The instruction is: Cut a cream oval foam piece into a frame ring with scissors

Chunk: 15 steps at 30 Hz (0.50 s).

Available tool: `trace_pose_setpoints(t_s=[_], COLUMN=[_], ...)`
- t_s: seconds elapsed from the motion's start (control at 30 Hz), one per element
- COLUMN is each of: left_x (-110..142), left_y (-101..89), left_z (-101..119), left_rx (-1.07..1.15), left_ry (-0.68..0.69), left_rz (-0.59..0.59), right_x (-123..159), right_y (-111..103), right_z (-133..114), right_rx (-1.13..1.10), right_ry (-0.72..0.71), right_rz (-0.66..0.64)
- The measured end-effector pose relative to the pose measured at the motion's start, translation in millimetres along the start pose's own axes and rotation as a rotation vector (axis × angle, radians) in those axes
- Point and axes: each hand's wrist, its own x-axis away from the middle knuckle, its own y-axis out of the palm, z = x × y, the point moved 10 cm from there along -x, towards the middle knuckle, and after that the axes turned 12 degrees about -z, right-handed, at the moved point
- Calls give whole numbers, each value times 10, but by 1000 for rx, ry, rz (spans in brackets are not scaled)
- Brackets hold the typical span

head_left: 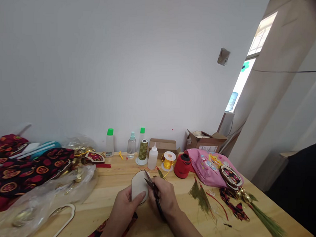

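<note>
My left hand (125, 205) pinches a pale flat piece with a scalloped outline (139, 184), thumb lying across its face. In my right hand (167, 196) is a pair of scissors (155, 192) with dark handles, the blades pointing up and left at the right edge of the pale piece. Whether the blades touch it, I cannot tell. Below my left wrist lies dark patterned fabric (99, 230), partly hidden by the arm. Just beyond my hands stand a white squeeze bottle (152, 159) and a spool of yellow cord (169, 161).
A red thread cone (182, 167), green thread cone (143, 151) and green-capped bottle (109, 142) stand toward the wall. Patterned fabric (37, 166) and a plastic bag (64, 191) cover the left. Right are a pink cloth (203, 165), green tassels (200, 196) and a cardboard box (206, 142).
</note>
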Motion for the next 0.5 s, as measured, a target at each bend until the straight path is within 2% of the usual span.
trace_pose_setpoints(t_s=[0.2,0.33,0.5], left_x=[49,132,129], left_y=[82,88,101], left_z=[108,163,113], left_rx=[-107,-93,-43], left_ry=[53,45,50], left_rz=[-35,32,43], right_x=[67,123,202], right_y=[37,93,72], right_z=[80,126,240], right_rx=[10,-17,-24], right_ry=[36,40,83], right_rz=[16,22,129])
